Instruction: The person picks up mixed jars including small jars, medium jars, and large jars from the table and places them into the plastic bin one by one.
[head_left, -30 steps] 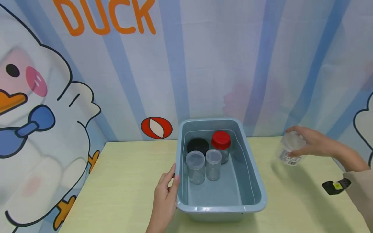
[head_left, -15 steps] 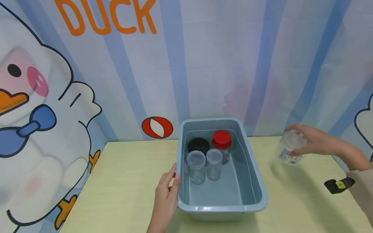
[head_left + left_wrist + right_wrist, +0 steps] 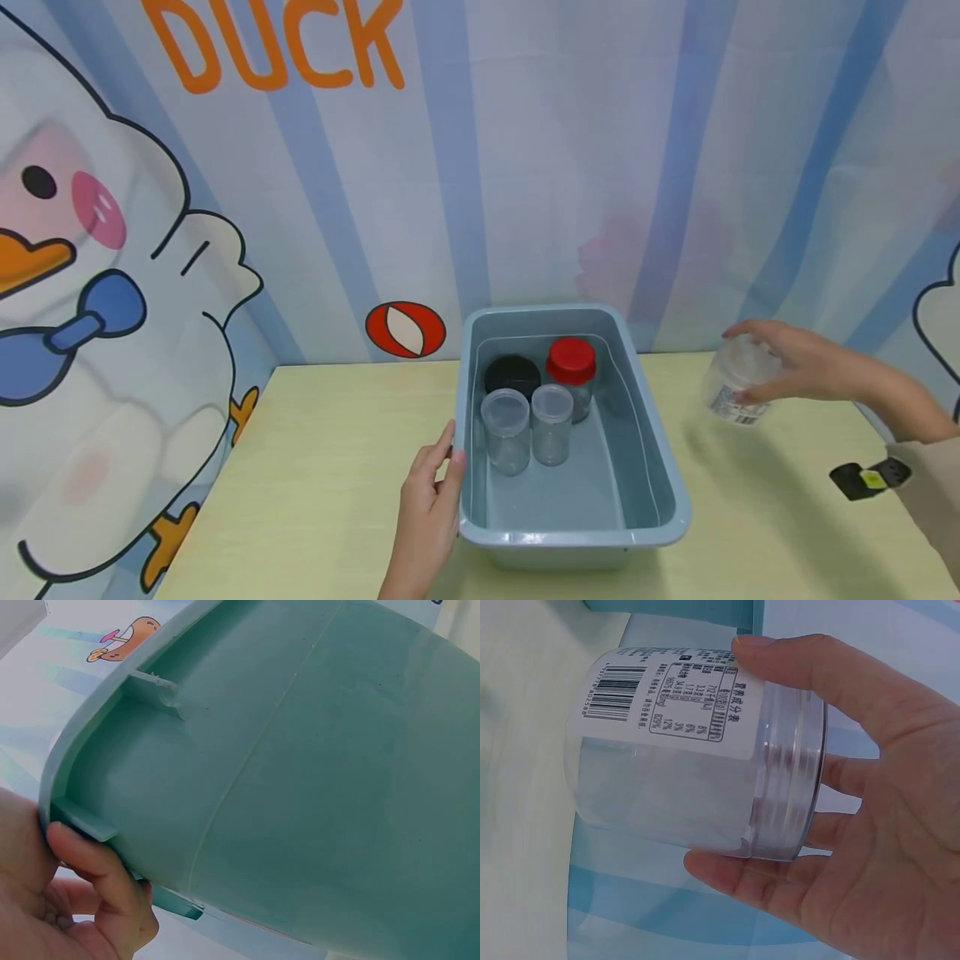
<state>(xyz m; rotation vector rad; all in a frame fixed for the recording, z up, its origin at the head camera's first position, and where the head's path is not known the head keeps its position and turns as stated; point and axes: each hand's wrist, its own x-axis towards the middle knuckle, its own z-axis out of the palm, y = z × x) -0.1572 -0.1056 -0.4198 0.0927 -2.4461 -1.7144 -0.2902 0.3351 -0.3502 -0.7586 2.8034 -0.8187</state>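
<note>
My right hand point(image 3: 813, 365) holds a clear plastic jar point(image 3: 738, 387) above the table, right of a blue-grey plastic bin point(image 3: 652, 442). In the right wrist view, the thumb and fingers point(image 3: 727, 874) span the clear jar near its lid end; a white label with a barcode point(image 3: 615, 690) shows on its side. My left hand point(image 3: 427, 504) grips the bin's left rim; the left wrist view shows its curled fingers point(image 3: 90, 859) under that rim. Inside the bin stand two small clear jars point(image 3: 506, 437), a red-lidded jar point(image 3: 572, 367) and a black-lidded container point(image 3: 513, 375), partly hidden behind the small jars.
The bin stands on a pale yellow table point(image 3: 330, 475), its far end near the backdrop. A printed cloth backdrop point(image 3: 540, 167) with duck drawings rises behind the table. The jars fill the bin's rear left part, and bare floor shows toward its front.
The held jar and right hand have shifted slightly left, toward the bin, since half a second ago. The left hand and the bin's contents stay as they were.
</note>
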